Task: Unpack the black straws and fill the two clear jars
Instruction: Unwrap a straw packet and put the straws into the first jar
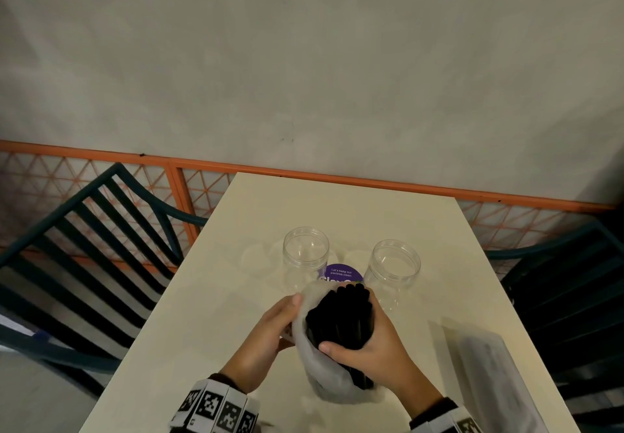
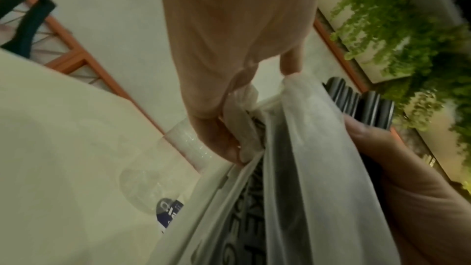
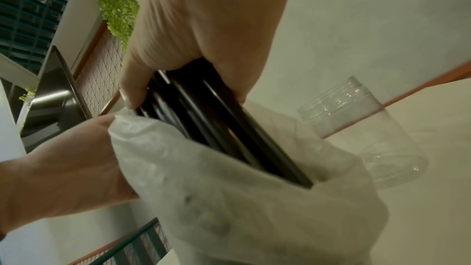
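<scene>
The right hand (image 1: 373,341) is wrapped round the black straws (image 1: 341,318) (half out of the white bag (image 1: 324,378)). The left hand (image 1: 270,331) pinches the bag's edge. Two clear jars (image 1: 305,257) stand just behind, on the table (image 1: 216,297).

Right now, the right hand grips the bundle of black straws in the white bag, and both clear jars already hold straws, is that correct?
Not quite: in the head view the left clear jar and right clear jar stand empty. The right hand does grip the black straws in the white bag.
</scene>
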Motion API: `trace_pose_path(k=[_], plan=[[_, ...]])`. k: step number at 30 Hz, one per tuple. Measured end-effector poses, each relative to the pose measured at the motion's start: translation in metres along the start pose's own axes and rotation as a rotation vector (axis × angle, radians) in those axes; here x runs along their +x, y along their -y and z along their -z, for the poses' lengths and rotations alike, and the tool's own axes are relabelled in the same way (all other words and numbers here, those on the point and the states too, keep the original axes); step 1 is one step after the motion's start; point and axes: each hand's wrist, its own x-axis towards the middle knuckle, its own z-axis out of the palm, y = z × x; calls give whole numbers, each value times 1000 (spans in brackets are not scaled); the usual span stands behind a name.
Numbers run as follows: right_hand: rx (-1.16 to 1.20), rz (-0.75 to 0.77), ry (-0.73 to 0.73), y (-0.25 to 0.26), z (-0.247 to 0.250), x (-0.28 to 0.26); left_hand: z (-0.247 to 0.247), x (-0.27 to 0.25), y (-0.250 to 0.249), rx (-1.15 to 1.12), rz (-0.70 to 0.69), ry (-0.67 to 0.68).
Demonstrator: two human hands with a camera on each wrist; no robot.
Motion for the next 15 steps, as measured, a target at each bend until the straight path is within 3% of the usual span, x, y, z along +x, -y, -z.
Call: trace_pose_path(k=[8, 10, 15], plan=[[-151, -8, -1, -7, 2, -1, -2, 6, 14, 13, 19, -218], [-208, -62, 93, -21, 5, -2, -2, 6, 16, 11, 21, -234], [-31, -219, 391, -45, 17, -7, 2, -1, 19, 4, -17, -207]])
